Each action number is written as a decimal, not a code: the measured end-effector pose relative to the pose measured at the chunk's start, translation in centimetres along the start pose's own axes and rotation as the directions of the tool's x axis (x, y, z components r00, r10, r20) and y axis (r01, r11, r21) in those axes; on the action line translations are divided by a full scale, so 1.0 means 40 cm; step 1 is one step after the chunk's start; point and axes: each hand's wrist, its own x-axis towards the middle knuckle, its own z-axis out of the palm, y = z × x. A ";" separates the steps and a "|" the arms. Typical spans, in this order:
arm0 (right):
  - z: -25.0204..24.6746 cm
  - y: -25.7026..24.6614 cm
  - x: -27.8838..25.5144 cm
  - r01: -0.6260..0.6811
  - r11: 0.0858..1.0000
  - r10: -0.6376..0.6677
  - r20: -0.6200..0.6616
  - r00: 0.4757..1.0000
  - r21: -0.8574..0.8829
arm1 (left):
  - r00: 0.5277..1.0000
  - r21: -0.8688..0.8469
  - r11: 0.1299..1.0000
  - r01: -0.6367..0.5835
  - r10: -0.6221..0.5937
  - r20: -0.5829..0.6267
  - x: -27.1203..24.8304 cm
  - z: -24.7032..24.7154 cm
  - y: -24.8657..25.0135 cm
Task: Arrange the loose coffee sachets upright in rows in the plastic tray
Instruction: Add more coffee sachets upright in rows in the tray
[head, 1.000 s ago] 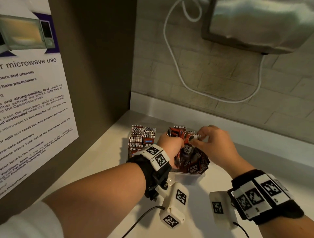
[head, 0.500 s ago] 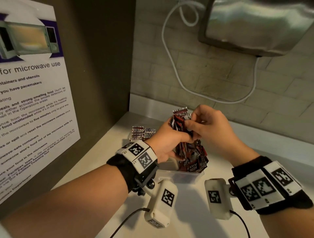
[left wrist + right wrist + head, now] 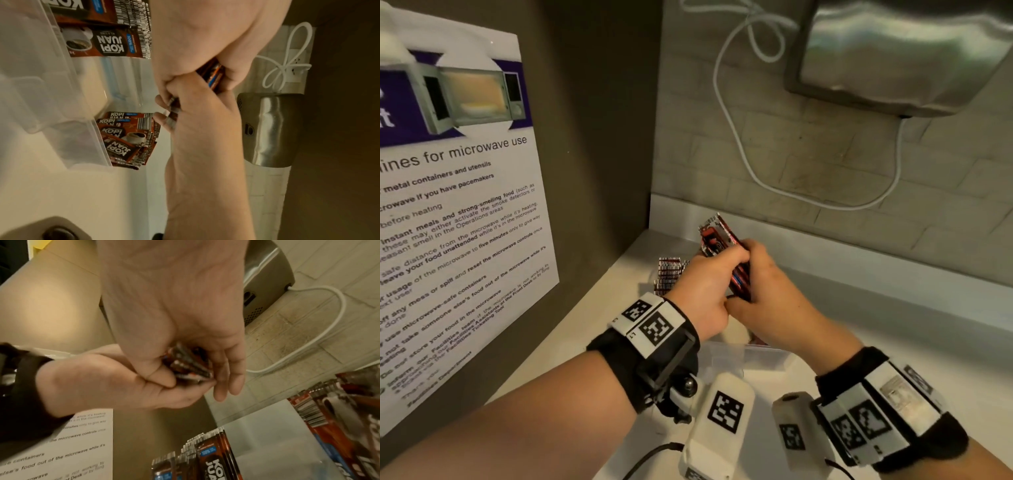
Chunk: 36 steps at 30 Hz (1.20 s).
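A bundle of red-brown coffee sachets [image 3: 717, 236] is held above the clear plastic tray [image 3: 751, 359], its top tilted to the left. My left hand [image 3: 726, 265] grips it from the left and my right hand [image 3: 755, 274] from the right, fingers curled round it. In the right wrist view the bundle's lower ends [image 3: 189, 366] show between both palms; in the left wrist view only an edge of the bundle [image 3: 213, 74] shows. A row of upright sachets [image 3: 669, 274] stands at the tray's far left. Loose sachets [image 3: 125, 141] lie heaped at the tray's other end.
The tray sits on a white counter [image 3: 893, 342] in a corner. A wall with a microwave poster [image 3: 458, 222] closes the left side. A tiled wall with a steel dispenser [image 3: 893, 58] and a white cable [image 3: 739, 154] stands behind.
Both hands rose out of the tray with a bundle of sachets, brought it upright, then closed tighter round it as its top tipped left.
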 end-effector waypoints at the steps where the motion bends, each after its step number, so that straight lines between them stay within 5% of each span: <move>1: 0.006 -0.001 0.003 -0.001 0.998 0.000 -0.016 1.000 -0.058 | 1.000 -0.010 1.000 -0.004 0.004 -0.018 -0.001 0.003 0.003; 9: 0.053 -0.015 0.009 0.040 0.945 -0.061 -0.056 0.997 -0.324 | 0.944 0.066 0.975 -0.213 0.223 -0.242 0.033 -0.016 -0.004; 13: 0.061 -0.009 0.020 -0.011 0.873 -0.043 -0.100 0.994 -0.488 | 0.955 0.117 0.974 -0.191 0.212 -0.206 0.034 -0.018 0.002; 15: 0.048 -0.002 0.029 -0.053 0.949 0.026 -0.090 0.996 -0.311 | 0.972 0.148 0.971 -0.187 0.204 -0.113 0.028 -0.023 0.009; 17: 0.029 0.009 0.034 -0.127 0.988 0.129 -0.016 0.992 0.093 | 0.980 0.188 0.963 -0.194 0.200 -0.009 0.019 -0.034 0.014; 20: 0.016 0.008 0.018 -0.199 0.811 0.168 0.107 0.980 0.550 | 0.985 0.183 0.973 -0.143 0.122 0.124 0.009 -0.055 0.012; 26: 0.040 0.027 0.009 -0.216 0.659 0.070 0.227 0.971 0.721 | 0.960 -0.037 0.998 0.052 -0.040 0.277 0.004 -0.092 -0.001; 30: 0.050 0.025 0.020 -0.127 0.832 0.012 0.211 0.977 0.540 | 0.958 -0.027 0.997 0.079 -0.068 0.278 0.004 -0.095 -0.005; 33: 0.045 0.028 0.029 -0.015 0.991 -0.002 0.130 0.992 0.132 | 0.958 0.004 0.994 0.110 -0.107 0.268 0.001 -0.095 0.005; 36: 0.034 0.040 0.040 -0.012 1.000 0.011 -0.020 1.000 -0.022 | 0.969 0.064 0.995 0.077 -0.089 0.231 -0.002 -0.107 0.017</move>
